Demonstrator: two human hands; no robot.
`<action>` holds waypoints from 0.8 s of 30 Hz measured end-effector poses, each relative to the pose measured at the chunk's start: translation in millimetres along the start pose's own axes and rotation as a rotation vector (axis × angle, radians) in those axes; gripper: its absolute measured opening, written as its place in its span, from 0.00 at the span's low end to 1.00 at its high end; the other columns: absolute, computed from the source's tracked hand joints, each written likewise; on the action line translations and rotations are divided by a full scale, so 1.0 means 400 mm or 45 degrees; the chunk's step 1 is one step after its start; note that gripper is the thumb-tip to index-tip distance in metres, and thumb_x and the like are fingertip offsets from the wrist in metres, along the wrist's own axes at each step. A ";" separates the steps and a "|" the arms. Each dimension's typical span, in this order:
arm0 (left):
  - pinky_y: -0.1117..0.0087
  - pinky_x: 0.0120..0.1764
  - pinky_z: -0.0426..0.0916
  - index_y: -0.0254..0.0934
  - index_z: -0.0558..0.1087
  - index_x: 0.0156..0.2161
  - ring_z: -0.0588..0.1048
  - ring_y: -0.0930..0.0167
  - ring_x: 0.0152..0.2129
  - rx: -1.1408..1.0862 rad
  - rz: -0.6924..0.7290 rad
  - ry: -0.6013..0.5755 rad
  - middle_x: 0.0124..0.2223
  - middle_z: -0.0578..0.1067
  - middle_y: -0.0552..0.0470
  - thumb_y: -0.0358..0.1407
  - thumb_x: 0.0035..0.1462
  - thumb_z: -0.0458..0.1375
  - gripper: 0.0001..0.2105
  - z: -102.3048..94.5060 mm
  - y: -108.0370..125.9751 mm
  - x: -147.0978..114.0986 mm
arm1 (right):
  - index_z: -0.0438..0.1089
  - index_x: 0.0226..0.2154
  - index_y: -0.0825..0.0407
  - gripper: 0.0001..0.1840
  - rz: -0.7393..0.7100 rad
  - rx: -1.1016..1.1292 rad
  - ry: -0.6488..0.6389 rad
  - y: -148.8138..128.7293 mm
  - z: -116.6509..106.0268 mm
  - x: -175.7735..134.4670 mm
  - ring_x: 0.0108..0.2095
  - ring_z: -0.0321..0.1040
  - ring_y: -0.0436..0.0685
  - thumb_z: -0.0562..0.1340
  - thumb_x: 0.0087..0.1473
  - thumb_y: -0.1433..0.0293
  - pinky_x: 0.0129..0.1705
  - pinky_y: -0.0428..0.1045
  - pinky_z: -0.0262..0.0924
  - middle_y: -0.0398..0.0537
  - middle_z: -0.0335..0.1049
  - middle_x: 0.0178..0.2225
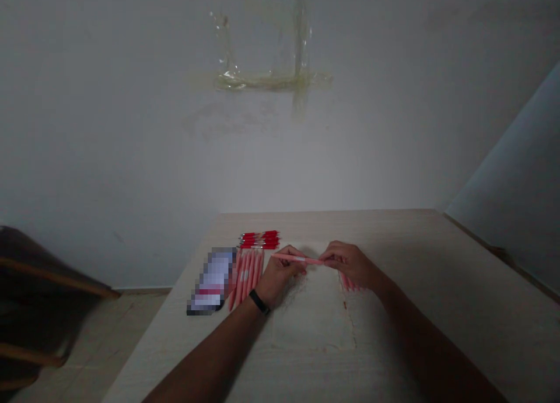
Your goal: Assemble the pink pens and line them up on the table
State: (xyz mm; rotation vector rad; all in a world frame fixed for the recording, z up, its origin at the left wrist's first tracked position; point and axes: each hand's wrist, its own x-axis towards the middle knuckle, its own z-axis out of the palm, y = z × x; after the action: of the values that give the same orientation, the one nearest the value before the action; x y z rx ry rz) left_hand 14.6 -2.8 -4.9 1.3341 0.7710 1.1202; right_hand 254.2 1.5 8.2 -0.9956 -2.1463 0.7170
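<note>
Beside phone (213,279) and red pens (259,239), left grip (276,276), right grip (350,259) clamped on pink pen (300,259)

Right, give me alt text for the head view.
A pink pen-like stick is in the grip of a person's left hand and right hand, above a pale sheet on a table. A row of pink sticks and a pixelated phone lie to the left, with red pens beyond; more pink sticks show beside the right hand.

The slim pink pen (311,260), pale-banded near its middle, sits nearly crosswise before me, held above the counter (429,245) between my left hand (279,276) and right hand (350,259).
</note>
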 end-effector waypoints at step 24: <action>0.75 0.25 0.59 0.33 0.73 0.33 0.68 0.76 0.21 -0.004 -0.012 0.026 0.25 0.73 0.55 0.36 0.48 0.68 0.11 0.003 -0.001 -0.002 | 0.76 0.37 0.51 0.14 0.076 0.013 -0.032 -0.027 -0.004 -0.007 0.26 0.68 0.50 0.60 0.61 0.59 0.28 0.45 0.60 0.47 0.70 0.32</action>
State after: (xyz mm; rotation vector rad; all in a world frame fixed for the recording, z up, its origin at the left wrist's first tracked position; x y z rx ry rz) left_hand 15.3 -4.0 -5.1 1.3172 0.7893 1.1286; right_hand 252.1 -6.5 15.7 -1.0540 -2.1397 0.7718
